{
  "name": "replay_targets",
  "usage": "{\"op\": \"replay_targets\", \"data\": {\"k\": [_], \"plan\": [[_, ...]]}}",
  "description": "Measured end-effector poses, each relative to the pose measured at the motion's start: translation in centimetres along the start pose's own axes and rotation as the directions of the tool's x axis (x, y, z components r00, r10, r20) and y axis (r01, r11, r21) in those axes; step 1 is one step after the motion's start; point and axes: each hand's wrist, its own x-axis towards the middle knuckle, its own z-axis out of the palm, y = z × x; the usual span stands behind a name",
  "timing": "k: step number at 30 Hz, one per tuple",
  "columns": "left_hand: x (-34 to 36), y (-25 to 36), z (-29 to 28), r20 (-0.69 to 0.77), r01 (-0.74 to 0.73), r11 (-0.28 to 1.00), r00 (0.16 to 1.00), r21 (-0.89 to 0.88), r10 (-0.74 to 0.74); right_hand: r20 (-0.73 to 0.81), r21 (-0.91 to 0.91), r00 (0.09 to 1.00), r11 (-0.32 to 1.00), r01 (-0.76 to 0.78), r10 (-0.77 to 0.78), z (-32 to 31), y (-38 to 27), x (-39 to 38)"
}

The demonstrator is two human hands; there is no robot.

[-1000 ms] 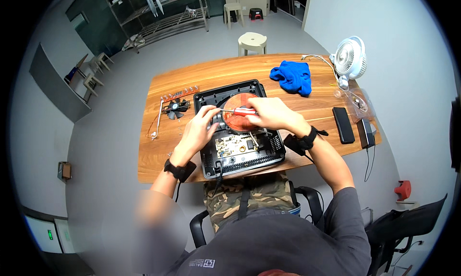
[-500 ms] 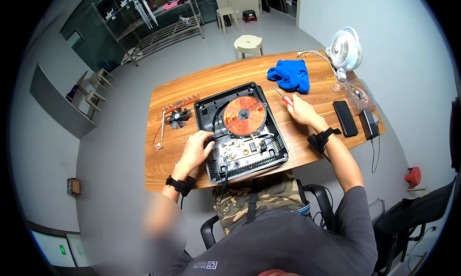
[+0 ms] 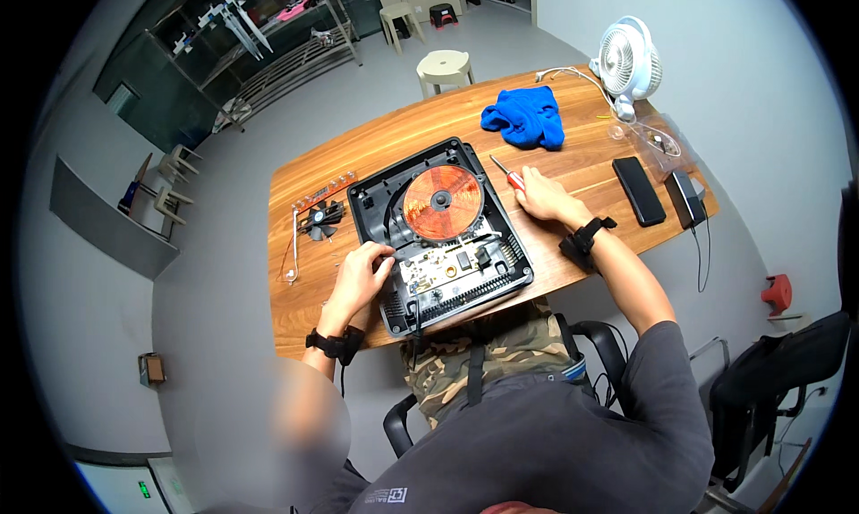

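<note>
In front of me lies an opened induction cooker, its black housing point(image 3: 368, 212) tilted slightly on the table. Inside sit a round copper coil point(image 3: 463, 197) and, nearer me, a pale circuit board point(image 3: 427, 271). My left hand point(image 3: 358, 277) rests at the housing's left edge, fingers bent over the rim by the board; what they hold, if anything, is hidden. To the right of the housing, my right hand point(image 3: 548, 198) is closed around a screwdriver point(image 3: 516, 180) with a red handle. Its metal shaft points away and left, close to the tabletop.
A small black fan point(image 3: 322, 220) and an orange-red strip point(image 3: 326, 190) lie left of the housing. Blue cloth point(image 3: 525, 118) is bunched behind my right hand. Farther right are a black phone-shaped object point(image 3: 639, 191), a dark box point(image 3: 685, 198) and a white desk fan point(image 3: 629, 67).
The whole view has shifted a little. My right hand, still holding the screwdriver, has come slightly nearer me and lower toward the table. My left hand stays at the housing's left edge.
</note>
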Motion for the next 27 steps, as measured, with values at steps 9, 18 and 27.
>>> {"op": "replay_targets", "data": {"k": [9,18,27], "plan": [[3.2,2.2,-2.1,0.054,0.103,0.994,0.993,-0.028,-0.101,-0.021,-0.025,1.000,1.000,0.004,-0.005,0.6,0.1,-0.2],[6.6,-0.5,0.4,0.028,0.119,0.991,0.993,-0.065,-0.117,0.002,-0.013,0.999,0.999,-0.041,0.041,0.5,0.0,0.0],[8.1,-0.6,1.8,0.015,0.156,0.988,0.988,-0.012,-0.156,0.031,-0.008,0.997,0.998,-0.066,0.066,-0.7,-1.1,-0.4]]}}
